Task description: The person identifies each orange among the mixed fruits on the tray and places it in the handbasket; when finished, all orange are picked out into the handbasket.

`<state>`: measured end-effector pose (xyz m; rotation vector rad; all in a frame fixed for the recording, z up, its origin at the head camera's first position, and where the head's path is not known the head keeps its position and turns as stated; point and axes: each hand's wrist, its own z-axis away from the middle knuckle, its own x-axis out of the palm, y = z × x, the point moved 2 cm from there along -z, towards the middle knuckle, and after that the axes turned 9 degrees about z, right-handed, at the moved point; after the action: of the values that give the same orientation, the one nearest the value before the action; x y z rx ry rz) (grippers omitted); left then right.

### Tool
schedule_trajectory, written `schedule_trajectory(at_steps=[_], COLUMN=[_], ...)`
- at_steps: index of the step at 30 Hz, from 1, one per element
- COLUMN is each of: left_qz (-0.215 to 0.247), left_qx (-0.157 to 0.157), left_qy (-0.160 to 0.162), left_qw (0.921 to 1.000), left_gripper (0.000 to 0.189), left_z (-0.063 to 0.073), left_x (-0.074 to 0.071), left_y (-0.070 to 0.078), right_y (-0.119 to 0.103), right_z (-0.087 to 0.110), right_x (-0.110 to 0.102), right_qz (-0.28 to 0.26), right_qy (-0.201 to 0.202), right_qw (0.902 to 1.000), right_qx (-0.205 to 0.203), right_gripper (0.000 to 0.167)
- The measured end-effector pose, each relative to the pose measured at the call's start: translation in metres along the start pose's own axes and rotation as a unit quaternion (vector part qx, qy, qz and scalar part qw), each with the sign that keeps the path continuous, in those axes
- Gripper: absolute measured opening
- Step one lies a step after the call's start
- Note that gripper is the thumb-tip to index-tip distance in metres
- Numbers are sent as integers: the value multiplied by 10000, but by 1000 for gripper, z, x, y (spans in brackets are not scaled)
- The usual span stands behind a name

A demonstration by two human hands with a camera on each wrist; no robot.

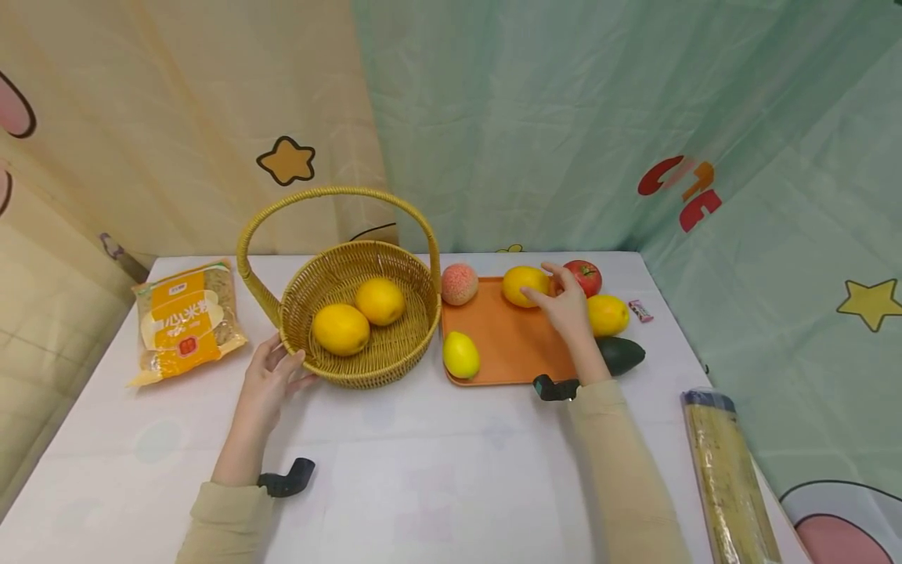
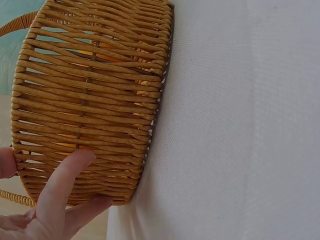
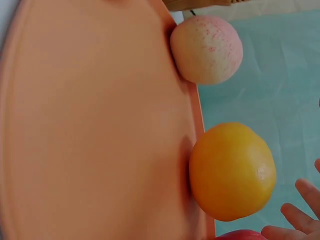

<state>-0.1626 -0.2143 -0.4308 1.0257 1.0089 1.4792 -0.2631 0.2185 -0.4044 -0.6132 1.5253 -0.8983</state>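
My left hand holds the left side of a round wicker basket with a tall handle. In the left wrist view, the thumb is at the rim and the fingers lie against the woven wall. Two oval yellow-orange fruits sit inside it. My right hand is at an oval yellow-orange fruit on the back edge of an orange tray. In the right wrist view, its spread fingers are apart from that fruit.
A peach and a lemon are at the tray's left side. Right of it are a tomato, another yellow fruit, a dark green fruit and a small wrapper. A grain bag lies left, a long package right.
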Motion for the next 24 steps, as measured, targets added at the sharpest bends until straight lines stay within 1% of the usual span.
schedule_trajectory(at_steps=[5, 13, 20, 24], left_qz=[-20, 50, 79, 97], left_qx=[-53, -70, -34, -20], left_qy=[26, 59, 44, 31], left_qw=[10000, 9999, 10000, 9999], left_gripper=[69, 69, 69, 68], left_z=[0, 1, 0, 0], left_x=[0, 0, 1, 1], left_y=[0, 0, 0, 0], right_y=[2, 13, 20, 22], right_z=[-12, -27, -34, -35], right_x=[1, 13, 21, 25], right_qz=[195, 288, 602, 646], right_qy=[-101, -392, -578, -679], right_qw=[9996, 9984, 9954, 9940], right_qx=[161, 280, 468, 570], right_gripper=[67, 75, 83, 85])
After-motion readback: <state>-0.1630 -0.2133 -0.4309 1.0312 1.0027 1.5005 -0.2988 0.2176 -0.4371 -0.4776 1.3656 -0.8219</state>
